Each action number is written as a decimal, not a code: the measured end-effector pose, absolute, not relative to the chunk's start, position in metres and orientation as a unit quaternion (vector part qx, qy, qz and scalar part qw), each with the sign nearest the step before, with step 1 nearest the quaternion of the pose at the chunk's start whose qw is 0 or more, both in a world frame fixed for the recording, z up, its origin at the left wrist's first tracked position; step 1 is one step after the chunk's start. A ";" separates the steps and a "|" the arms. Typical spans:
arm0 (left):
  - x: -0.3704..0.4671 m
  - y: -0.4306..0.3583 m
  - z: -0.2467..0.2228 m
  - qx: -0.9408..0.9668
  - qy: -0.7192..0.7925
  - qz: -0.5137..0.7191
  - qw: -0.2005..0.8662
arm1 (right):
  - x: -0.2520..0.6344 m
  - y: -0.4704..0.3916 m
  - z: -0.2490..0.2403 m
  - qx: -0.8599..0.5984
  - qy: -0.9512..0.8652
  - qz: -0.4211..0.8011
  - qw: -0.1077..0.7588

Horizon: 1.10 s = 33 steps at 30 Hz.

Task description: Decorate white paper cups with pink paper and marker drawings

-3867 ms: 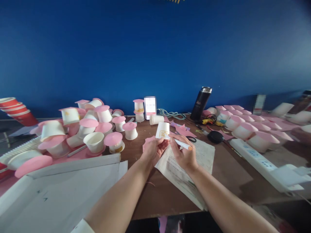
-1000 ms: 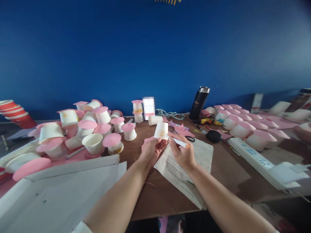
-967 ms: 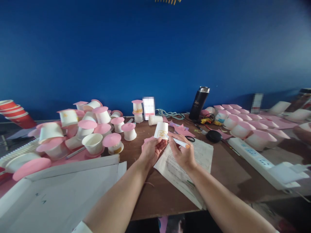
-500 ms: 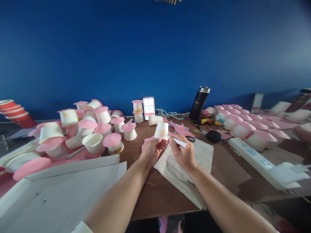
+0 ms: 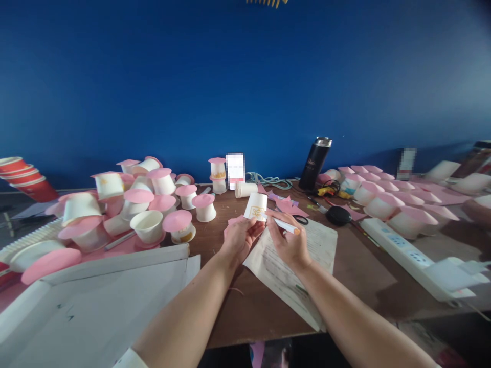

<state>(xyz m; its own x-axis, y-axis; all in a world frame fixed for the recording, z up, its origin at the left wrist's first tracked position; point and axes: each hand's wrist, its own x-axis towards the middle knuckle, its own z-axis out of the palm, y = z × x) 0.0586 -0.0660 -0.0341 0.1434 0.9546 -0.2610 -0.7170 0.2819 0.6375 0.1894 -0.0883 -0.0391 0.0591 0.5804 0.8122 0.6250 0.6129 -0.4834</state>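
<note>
Holding marked white cup (image 5: 254,202), inside hidden

Tipped the cup (image 5: 255,205) a hair rightward since the last shot, tbh. Also panned the view slightly right from the first one.

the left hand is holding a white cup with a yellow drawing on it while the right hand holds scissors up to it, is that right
Not quite: the right hand holds a white pen up to it, not scissors, as the head view shows. The left hand is indeed holding a white cup with a yellow drawing.
</note>
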 end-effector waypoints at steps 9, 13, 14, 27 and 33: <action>0.058 -0.065 -0.037 0.194 0.314 0.569 0.735 | 0.189 -0.089 -0.039 -0.429 -0.694 -0.015 0.578; 0.058 -0.065 -0.037 0.194 0.316 0.570 0.733 | 0.189 -0.089 -0.039 -0.434 -0.693 -0.013 0.575; 0.058 -0.065 -0.037 0.193 0.318 0.570 0.733 | 0.189 -0.089 -0.039 -0.433 -0.693 -0.014 0.576; 0.058 -0.065 -0.037 0.190 0.315 0.569 0.736 | 0.189 -0.089 -0.039 -0.434 -0.697 -0.021 0.570; 0.058 -0.066 -0.035 0.194 0.315 0.570 0.734 | 0.190 -0.088 -0.040 -0.432 -0.696 -0.020 0.573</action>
